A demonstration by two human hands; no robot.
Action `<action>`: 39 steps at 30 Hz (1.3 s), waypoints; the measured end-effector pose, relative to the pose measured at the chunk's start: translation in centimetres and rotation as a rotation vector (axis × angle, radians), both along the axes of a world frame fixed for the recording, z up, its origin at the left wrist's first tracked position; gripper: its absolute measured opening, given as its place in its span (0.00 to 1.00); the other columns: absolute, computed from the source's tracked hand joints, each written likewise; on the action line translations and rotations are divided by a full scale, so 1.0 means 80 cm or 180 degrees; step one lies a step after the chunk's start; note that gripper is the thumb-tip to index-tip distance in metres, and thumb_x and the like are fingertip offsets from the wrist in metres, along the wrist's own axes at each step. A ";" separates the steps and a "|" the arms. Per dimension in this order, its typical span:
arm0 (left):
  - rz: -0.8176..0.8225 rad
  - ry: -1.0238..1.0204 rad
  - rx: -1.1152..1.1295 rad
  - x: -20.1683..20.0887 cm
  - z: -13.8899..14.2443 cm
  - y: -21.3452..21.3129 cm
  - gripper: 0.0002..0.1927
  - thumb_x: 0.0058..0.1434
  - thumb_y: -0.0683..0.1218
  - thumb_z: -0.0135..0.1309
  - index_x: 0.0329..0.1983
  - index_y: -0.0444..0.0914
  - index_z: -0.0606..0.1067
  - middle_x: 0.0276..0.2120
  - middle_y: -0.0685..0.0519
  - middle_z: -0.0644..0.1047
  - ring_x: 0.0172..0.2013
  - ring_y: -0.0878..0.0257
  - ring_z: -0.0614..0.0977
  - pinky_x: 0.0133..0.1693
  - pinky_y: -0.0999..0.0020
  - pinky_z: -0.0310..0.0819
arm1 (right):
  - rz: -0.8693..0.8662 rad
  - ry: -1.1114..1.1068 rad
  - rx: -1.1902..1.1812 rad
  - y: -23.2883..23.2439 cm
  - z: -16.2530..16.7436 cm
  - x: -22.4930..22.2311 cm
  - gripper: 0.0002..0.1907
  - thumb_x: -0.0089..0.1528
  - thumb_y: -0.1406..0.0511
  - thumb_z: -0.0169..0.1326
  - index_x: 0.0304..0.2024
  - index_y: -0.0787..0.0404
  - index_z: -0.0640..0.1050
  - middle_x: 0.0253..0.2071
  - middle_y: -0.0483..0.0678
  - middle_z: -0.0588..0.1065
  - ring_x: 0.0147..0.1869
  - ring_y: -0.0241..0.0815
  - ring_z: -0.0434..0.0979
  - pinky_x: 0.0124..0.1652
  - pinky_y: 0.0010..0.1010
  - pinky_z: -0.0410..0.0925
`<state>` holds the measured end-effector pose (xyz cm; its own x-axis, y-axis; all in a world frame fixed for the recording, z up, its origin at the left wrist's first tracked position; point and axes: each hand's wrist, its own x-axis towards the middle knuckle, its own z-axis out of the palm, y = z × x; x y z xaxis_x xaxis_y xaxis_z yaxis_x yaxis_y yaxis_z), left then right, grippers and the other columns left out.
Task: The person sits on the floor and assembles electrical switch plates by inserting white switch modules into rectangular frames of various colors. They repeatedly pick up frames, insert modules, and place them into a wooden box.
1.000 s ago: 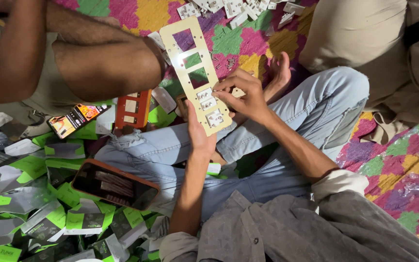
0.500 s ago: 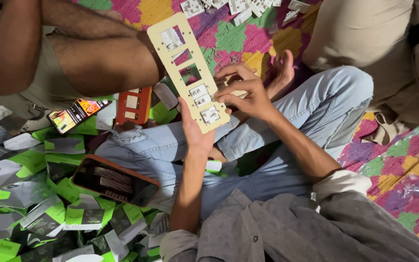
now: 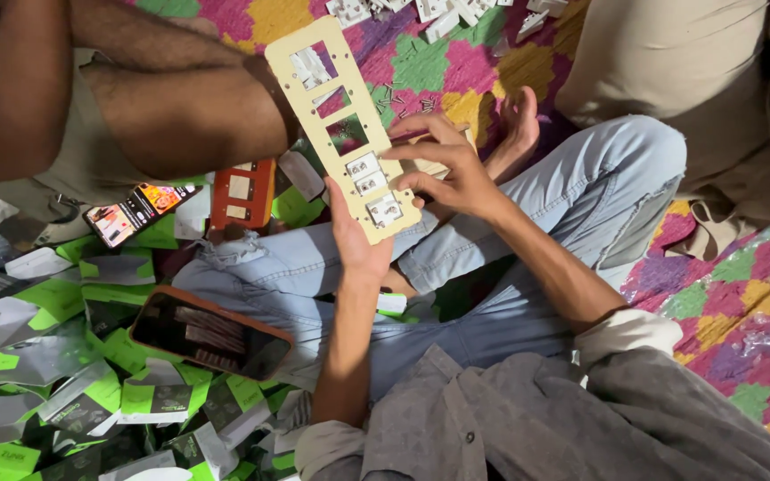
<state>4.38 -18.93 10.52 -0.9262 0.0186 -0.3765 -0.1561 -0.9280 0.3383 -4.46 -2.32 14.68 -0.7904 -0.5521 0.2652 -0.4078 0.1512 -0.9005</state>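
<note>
While I sit cross-legged on the patchwork floor mat (image 3: 741, 303), my jeans (image 3: 528, 267) fill the middle of the view and a big heap of green and grey packets (image 3: 55, 374) spreads over the mat's left side, down to its lower left corner. Another person's bare leg (image 3: 171, 107) lies across the upper left, just beside the panel I hold. A tan cushion (image 3: 670, 80) sits at the upper right edge.

Above my knees I hold up a long cream switch plate (image 3: 342, 125), tilted so its top leans toward the upper left. Its upper openings are bare and show the mat through them; the lower ones carry white switch modules (image 3: 376, 191). My left hand (image 3: 356, 236) is clenched around the plate's lower end from below, thumb up along its left edge. My right hand (image 3: 447, 165) grips the plate's right edge, fingers curled and pressing at the lower modules.

On my left thigh lies a dark phone in an orange case (image 3: 211, 334). A red plate (image 3: 241, 191) stands among the packets beyond it, with a second phone (image 3: 140, 209), screen lit, just to its left. Loose white switch parts (image 3: 438, 13) lie along the mat's top edge, and small screws (image 3: 398, 93) are scattered near the plate.
</note>
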 end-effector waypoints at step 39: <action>0.0214 0.0342 -0.2997 -0.002 0.011 0.004 0.26 0.71 0.41 0.56 0.68 0.34 0.62 0.58 0.46 0.73 0.57 0.61 0.75 0.59 0.66 0.71 | 0.0218 -0.2123 -0.0658 0.012 -0.017 0.009 0.29 0.67 0.71 0.59 0.70 0.66 0.69 0.61 0.49 0.73 0.62 0.36 0.72 0.60 0.31 0.68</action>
<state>4.19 -18.61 11.43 -0.9449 -0.3037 -0.1224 -0.0369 -0.2726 0.9614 -3.72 -1.36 13.29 -0.7863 -0.5969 -0.1595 0.2394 -0.0563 -0.9693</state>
